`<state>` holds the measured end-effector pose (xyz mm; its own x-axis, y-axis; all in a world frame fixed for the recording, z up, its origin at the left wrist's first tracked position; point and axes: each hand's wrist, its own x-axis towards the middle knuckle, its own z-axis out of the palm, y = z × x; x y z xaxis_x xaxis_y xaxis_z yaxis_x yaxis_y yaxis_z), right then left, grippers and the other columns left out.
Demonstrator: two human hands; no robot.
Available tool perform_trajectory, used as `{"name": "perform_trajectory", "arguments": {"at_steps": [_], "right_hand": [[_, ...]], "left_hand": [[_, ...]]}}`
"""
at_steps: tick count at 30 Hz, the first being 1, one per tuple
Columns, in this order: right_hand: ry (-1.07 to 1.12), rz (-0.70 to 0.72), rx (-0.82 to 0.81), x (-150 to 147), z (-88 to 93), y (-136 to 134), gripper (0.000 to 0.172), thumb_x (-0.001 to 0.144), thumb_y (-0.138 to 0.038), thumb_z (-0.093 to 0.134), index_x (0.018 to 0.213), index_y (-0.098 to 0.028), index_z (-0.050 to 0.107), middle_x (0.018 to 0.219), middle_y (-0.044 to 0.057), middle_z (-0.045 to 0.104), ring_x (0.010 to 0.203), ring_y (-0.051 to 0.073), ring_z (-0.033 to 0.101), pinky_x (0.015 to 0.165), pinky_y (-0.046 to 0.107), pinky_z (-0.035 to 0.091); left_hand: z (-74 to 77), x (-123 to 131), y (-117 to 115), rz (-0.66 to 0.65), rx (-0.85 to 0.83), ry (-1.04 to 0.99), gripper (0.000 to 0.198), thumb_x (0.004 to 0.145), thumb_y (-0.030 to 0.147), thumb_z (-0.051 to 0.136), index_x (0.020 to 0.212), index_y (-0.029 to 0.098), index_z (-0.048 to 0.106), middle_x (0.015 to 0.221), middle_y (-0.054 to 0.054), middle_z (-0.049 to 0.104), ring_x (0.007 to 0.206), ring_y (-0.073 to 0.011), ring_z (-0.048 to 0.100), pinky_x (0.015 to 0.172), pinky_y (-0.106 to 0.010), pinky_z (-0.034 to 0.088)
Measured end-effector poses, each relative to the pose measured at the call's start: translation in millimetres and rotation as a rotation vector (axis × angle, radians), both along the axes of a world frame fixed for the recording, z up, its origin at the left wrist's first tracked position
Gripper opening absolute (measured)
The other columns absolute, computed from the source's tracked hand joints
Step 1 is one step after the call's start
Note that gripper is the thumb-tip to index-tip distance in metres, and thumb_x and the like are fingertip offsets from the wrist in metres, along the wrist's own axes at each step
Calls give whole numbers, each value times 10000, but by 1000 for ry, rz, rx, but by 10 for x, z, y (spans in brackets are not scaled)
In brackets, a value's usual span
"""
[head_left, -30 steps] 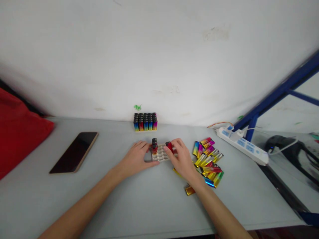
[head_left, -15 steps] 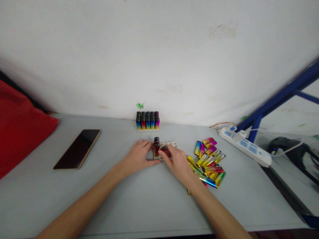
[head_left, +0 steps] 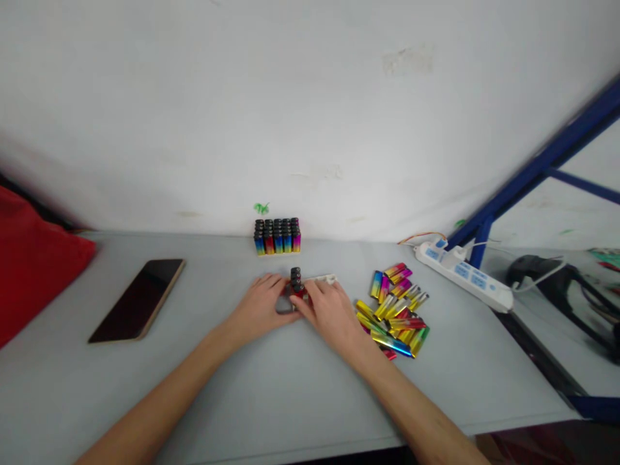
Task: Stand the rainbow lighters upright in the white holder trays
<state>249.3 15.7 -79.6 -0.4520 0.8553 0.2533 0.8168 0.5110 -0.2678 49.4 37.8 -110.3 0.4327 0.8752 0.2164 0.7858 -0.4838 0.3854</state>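
Note:
A short row of lighters [head_left: 296, 279] with black tops and red bodies stands upright in a small white tray [head_left: 330, 279]. My left hand [head_left: 265, 301] curves round the tray's left end, thumb in front and fingers behind, gripping it. At the front of the row, my right hand [head_left: 329, 314] has thumb and fingertips closed on a red, black-topped lighter [head_left: 298, 290]. That hand covers most of the tray. Beside my right wrist lies a loose pile of shiny lighter bodies [head_left: 394, 316] in gold, red, blue, green and purple; black tops are not visible on them.
A block of upright black-topped lighters [head_left: 278, 236] stands near the wall. To the left lie a dark phone [head_left: 138, 300] and a red cloth item [head_left: 41, 258]. A white power strip [head_left: 462, 274] with cables sits at the right, by a blue metal frame [head_left: 513, 194].
My right hand has brought its lighter left and against the front of the row, where it was held tilted and apart before. My left hand stays at the tray. The view has shifted slightly.

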Motion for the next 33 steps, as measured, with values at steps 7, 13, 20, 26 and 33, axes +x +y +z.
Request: {"name": "perform_trajectory", "arguments": {"at_steps": [7,13,20,26,33], "right_hand": [[41,-299,-25,713,47,243,319,1149,-393,471,1143,-191,717,1016,90,790,970,239,736,887,337,464],[-158,-595,-143,1208,-14,406,280,1037,-331,683,1237,-140,728,1157,156,765,1104,300,704,909,358,479],[-172,-594,-180,1001,-55,384,389,1039,-298,633,1400,-156,653,1230,194,722,1148,344,692,951,403,498],[187,-372,-93,987,-213,451,445,994,-188,584,1430,-110,628,1210,184,690,1094,296,698,1039,420,516],[1003,-180,-533,813,-181,408,410,952,-548,607,1180,-208,624,728,-58,534,563,135,516,557,259,436]], "left_hand": [[-17,-16,25,17,-8,13,502,818,684,786,931,221,627,1006,-92,709,987,-334,664,924,-469,522],[-31,-18,37,24,-14,33,532,821,710,772,933,210,626,1009,-97,700,994,-333,660,935,-466,522],[-6,-11,29,25,-18,33,535,826,718,759,948,212,638,1016,-89,702,993,-323,660,938,-448,517],[4,-17,33,22,-27,21,537,817,717,765,930,207,641,1012,-92,701,984,-325,661,931,-451,513],[10,-28,34,3,-27,36,541,811,703,786,947,196,654,1015,-97,702,993,-329,659,935,-457,515]]}}
